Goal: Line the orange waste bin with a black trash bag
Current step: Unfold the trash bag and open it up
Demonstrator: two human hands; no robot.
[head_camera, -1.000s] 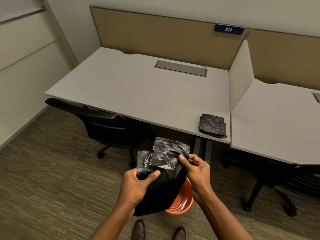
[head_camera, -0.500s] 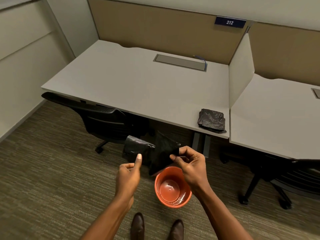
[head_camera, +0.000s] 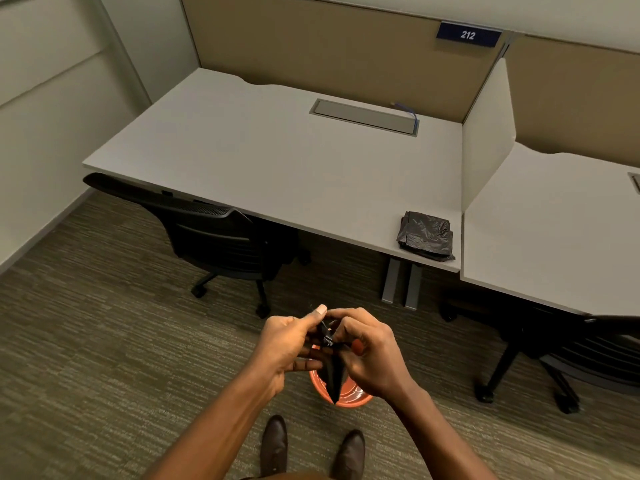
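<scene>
Both hands — left hand (head_camera: pixel 287 344), right hand (head_camera: pixel 370 355) — pinch the black trash bag (head_camera: pixel 333 370), fingers clamped on it, over the orange waste bin (head_camera: pixel 349 396); folded spare bags (head_camera: pixel 426 236) on the worktop (head_camera: pixel 277 161) at two o'clock.

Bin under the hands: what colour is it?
Orange, seen in the head view: the waste bin sits on the carpet beneath both hands.

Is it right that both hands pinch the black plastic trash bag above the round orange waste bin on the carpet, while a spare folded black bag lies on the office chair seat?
Not quite. The head view shows the spare folded black bag lying on the grey desk, near its right front corner, not on a chair. The rest holds: left hand and right hand pinch the black plastic trash bag above the round orange waste bin.
</scene>
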